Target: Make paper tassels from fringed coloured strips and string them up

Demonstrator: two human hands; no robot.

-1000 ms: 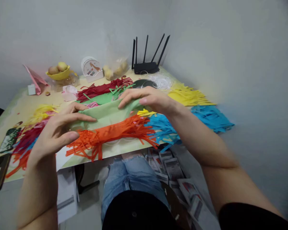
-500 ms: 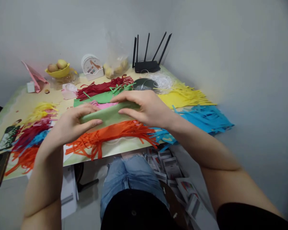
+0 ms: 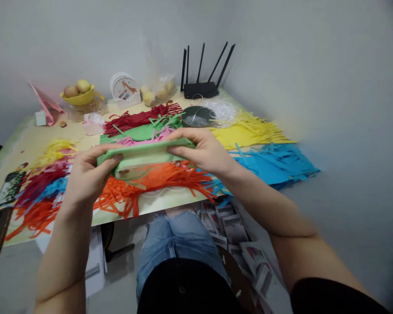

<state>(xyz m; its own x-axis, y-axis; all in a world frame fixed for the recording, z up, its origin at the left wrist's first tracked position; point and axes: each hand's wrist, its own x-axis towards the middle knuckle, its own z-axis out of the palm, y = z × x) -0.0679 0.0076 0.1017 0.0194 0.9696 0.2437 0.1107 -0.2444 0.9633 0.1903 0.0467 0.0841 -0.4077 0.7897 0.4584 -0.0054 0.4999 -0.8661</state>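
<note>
Across the corner of the room stands a big table [image 3: 36, 139], pushed up against two walls. Heaps of cut paper cover most of it. Blue fringe paper [image 3: 275, 161] lies at three o'clock from the person's hands, and yellow fringe paper [image 3: 249, 133] at two o'clock. Orange strips [image 3: 157, 179] lie at six o'clock, right under the hands, and some hang over the near edge. Dark red strips [image 3: 137, 117] lie at eleven o'clock, with a flat green sheet [image 3: 134, 133] just in front of them. Each colour has its own heap, I think so the colours do not get mixed up.

A light green folded paper [image 3: 144, 152] is held up just above the orange strips. It lies sideways like a long flat band. The left hand [image 3: 88, 174] is closed on its left end, fingers over the top and thumb on the near side. The right hand [image 3: 203, 150] grips the right end the same way. I think both ends are pinched so the soft paper stays straight and does not flop or fall open.

Small things sit far back, out of the way of the paper. A black router [image 3: 199, 89] stands at twelve o'clock by the wall. A yellow bowl [image 3: 78, 98] with fruit sits at ten o'clock. A phone [image 3: 8, 187] lies at nine o'clock, near the table's left edge.
</note>
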